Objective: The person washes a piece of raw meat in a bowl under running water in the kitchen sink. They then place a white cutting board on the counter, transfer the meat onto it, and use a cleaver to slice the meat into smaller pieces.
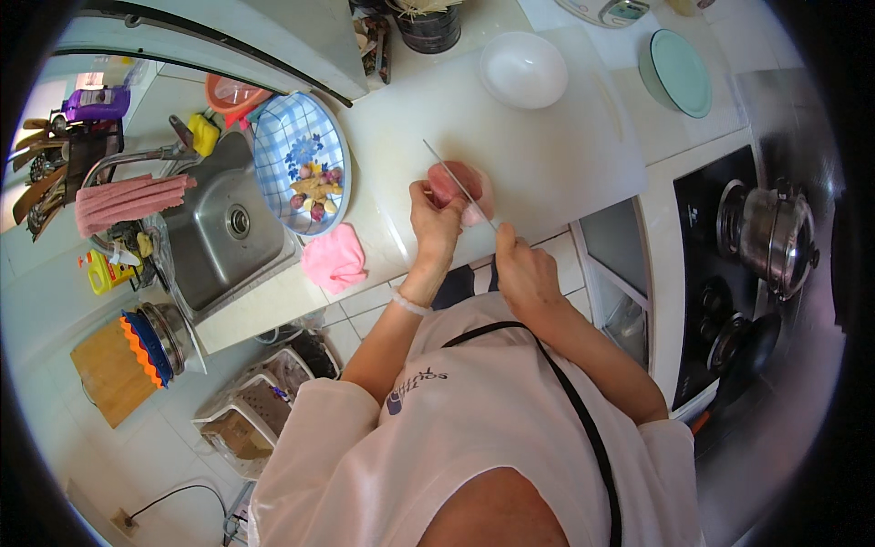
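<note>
A piece of raw pinkish meat [448, 183] lies on a large white cutting board [574, 147] on the counter. My left hand [437, 212] grips the meat at its near left side, fingers bent against it. In my right hand [526, 270] is a knife [448, 167], seen nearly edge-on. Its blade runs slantwise across the meat, and its tip points to the far left. The handle is hidden inside my right fist. How deep the edge sits in the meat cannot be told.
A white bowl [523, 70] stands on the board's far part. Left are a blue checked tray [273, 147] with ginger, garlic and shallots, a pink cloth [335, 258] and a steel sink [205, 253]. A green bowl [683, 75] and a stove [704, 232] with a pot [779, 236] are right.
</note>
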Available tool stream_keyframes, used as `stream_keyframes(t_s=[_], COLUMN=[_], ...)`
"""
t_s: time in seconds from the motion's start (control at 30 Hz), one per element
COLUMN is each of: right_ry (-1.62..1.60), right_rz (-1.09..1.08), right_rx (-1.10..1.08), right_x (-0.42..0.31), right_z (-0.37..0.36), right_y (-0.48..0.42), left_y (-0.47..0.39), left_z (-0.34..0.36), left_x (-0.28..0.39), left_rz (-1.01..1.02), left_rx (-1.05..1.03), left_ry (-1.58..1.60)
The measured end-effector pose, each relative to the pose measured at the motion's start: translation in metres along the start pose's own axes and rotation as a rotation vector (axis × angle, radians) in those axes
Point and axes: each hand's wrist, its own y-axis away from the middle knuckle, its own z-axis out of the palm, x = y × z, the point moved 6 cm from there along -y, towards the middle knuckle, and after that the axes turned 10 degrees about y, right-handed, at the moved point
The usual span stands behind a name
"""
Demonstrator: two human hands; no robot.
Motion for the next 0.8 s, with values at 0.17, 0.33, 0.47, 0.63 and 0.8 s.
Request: stream_keyframes(t_s=[0.17, 0.33, 0.47, 0.63, 0.8], right_ry=[0.002, -0.047, 0.052, 0.093, 0.037], right_rz=[-0.006, -0.002, -0.021, 0.028, -0.061], right_rx=[0.07, -0.001, -0.075, -0.136, 0.019], right_x=[-0.016, -0.015, 0.0, 0.016, -0.012], right_z=[-0.004, -0.005, -0.002, 0.014, 0.027], right_y=[-0.044, -0.056, -0.014, 0.021, -0.038], left_y=[-0.005, -0.013, -0.011, -0.011, -0.02], left_z=[-0.002, -0.006, -0.007, -0.008, -0.013], left_x=[-0.006, -0.011, -0.006, -0.012, -0.02], left_rz=[0.065, 0.136, 0.189, 0.115, 0.16], left_rx=[0.014, 0.05, 0.092, 0.095, 0.103], left_ry=[0.041, 0.031, -0.033, -0.038, -0.19])
